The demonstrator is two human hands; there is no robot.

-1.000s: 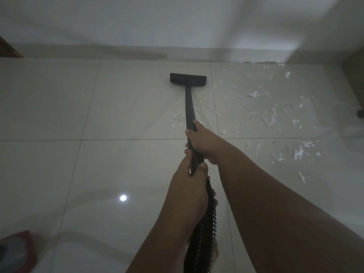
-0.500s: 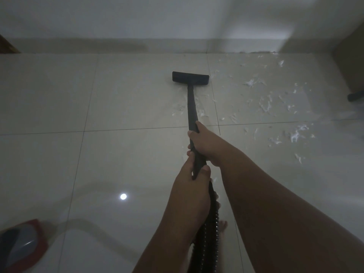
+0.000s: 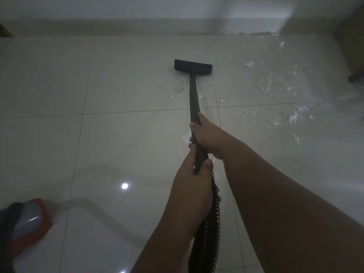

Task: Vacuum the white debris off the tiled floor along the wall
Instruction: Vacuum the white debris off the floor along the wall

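A black vacuum wand (image 3: 194,99) runs away from me to a flat black floor nozzle (image 3: 193,67) that rests on the pale tiled floor (image 3: 128,81). My right hand (image 3: 208,136) grips the wand higher up, and my left hand (image 3: 192,186) grips it just below, where the ribbed black hose (image 3: 212,229) begins. White debris (image 3: 266,85) lies scattered to the right of the nozzle, up to the wall (image 3: 177,8). A few white scraps (image 3: 178,91) also lie beside the wand just behind the nozzle.
The red and grey vacuum body (image 3: 25,227) sits at the bottom left. A dark object (image 3: 356,77) stands on the floor at the right edge, below a brown piece of furniture (image 3: 352,40). A lamp's reflection (image 3: 124,186) shines on the tiles.
The nozzle has come back from the wall toward me, over the scraps near the tile joint. Both hands keep the same hold. The vacuum body shows more at bottom left.
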